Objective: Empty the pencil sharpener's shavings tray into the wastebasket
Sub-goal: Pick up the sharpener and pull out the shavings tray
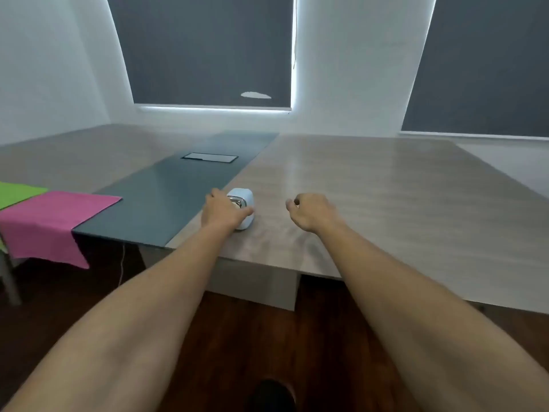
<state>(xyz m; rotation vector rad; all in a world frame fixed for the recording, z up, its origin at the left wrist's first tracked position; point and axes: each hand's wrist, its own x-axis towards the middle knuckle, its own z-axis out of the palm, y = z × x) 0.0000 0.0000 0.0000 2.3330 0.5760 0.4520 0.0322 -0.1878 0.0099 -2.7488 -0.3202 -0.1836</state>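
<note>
A small pale-blue pencil sharpener [244,200] with a metal part on its near face stands on the wooden table [386,203], near the front edge. My left hand [222,212] is wrapped around its left and front sides, thumb across the front. My right hand [309,211] hovers a short way to the right of the sharpener, fingers curled in a loose fist with nothing visible in it. The shavings tray is hidden by my left hand. No wastebasket is in view.
A dark grey inlay [166,197] with a cable hatch [210,157] runs down the table's middle. A pink cloth [50,221] and a green cloth [15,193] hang over the left edge. Dark wooden floor [252,337] lies below.
</note>
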